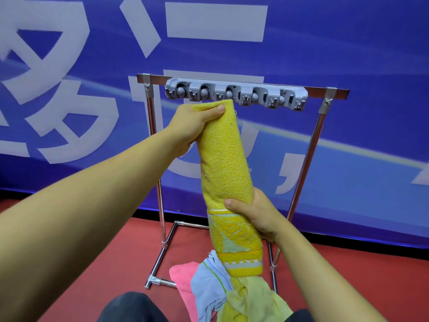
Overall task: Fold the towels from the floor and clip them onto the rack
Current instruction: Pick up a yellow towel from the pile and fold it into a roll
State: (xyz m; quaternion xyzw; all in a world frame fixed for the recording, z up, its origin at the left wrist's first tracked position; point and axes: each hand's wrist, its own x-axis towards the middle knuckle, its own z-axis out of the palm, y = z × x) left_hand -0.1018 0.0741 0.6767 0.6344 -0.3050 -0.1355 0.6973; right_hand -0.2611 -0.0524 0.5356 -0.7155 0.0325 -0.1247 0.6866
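You've got the folded yellow towel (224,159) held up in front of the rack (241,89), long axis near vertical, leaning a little left at the top. Your left hand (192,126) pinches the top end, thumb over the front edge, fingers wrapped behind. Your right hand (253,214) grips it lower down, just above the patterned band, thumb across the front. Both hands are closed on the towel, neither free.

Key relation: the top end sits just below the grey clip strip (236,95), roughly under the gap between the second and third clips from the left, close but apparently not yet in a clip. The left hand is the nearer one to the clips; the right hand only steadies the bottom. So the next move looks like a short push up and away with the left hand, feeding the top edge into a clip.

Risk: the folded end is thick and may not seat.

More towels (209,284) (pink, pale blue, pale yellow) lie heaped on the red floor (104,263) at the rack's foot, under the hanging end.
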